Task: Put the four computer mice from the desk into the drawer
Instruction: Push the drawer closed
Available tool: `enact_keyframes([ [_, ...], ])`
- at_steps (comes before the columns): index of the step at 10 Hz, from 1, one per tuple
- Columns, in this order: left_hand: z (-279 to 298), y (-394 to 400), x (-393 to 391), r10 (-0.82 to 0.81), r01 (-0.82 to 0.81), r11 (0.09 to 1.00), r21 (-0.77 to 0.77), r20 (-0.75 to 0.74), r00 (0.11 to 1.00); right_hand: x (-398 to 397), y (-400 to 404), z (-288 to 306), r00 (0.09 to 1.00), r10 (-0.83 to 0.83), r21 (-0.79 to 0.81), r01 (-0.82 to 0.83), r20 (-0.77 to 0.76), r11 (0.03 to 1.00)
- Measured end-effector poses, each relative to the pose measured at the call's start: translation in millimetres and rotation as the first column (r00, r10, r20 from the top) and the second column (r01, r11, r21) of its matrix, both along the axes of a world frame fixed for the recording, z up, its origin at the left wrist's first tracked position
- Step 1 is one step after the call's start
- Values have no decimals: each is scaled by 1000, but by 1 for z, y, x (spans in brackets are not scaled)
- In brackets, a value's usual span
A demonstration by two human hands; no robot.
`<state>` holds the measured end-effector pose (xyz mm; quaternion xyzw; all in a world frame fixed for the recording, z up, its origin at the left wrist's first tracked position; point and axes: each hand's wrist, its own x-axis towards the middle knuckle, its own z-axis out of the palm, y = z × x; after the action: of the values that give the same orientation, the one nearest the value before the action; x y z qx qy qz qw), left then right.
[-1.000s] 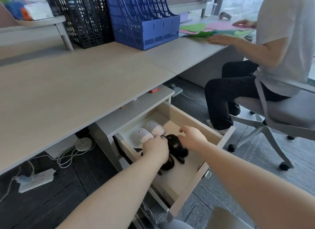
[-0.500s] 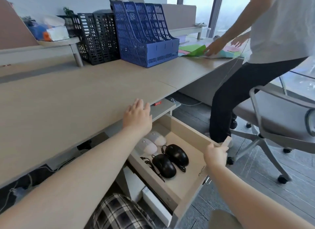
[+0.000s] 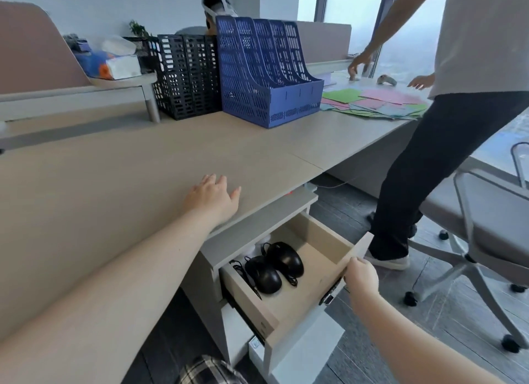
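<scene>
Your desk [image 3: 128,166] top near you shows no mice. The drawer [image 3: 323,240] below it stands partly open. Your left hand [image 3: 213,197] rests flat and released on the desk edge; your right hand [image 3: 361,275] grasps the drawer front. Two glossy black mice [image 3: 274,269] lie side by side inside, cords trailing, white ones barely visible behind. The loading looks finished; next, push the drawer shut.
</scene>
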<state>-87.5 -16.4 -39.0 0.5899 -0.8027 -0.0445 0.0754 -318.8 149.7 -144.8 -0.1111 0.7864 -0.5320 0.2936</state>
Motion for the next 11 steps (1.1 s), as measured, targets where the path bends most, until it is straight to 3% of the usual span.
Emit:
enact_keyframes([
  [6,-15,-34,2,-60,56,997,60,60,996,46,-91,-20,927,324,56,-340,191,939],
  [9,-17,-34,0,-60,57,997,59,38,997,65,-112,-12,901,431,99,-433,34,896],
  [11,-17,-35,0,-64,62,997,53,35,997,71,-113,-3,914,406,140,-401,-7,905],
])
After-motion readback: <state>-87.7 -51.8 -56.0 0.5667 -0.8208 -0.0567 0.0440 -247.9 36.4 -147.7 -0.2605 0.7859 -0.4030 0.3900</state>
